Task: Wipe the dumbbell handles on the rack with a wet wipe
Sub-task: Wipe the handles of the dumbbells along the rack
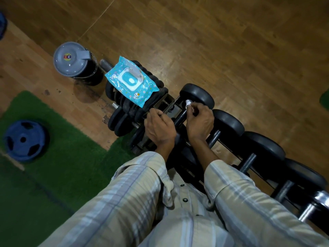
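A row of black dumbbells lies on a low black rack [229, 147] running from the centre to the lower right. My right hand [199, 122] pinches a crumpled white wet wipe [188, 102] against the far end of the first dumbbell's dark handle [180, 119], beside its round head [197, 95]. My left hand [159, 128] grips the rack's end frame just left of that handle, fingers curled over a bar. A blue pack of wet wipes [130, 82] with its flip lid shut lies on stacked black weight plates to the upper left.
A black bin with a grey lid [74, 59] stands on the wooden floor beyond the plates. A blue weight plate [25, 139] lies on green turf at the left. More dumbbells [265, 148] continue along the rack to the lower right.
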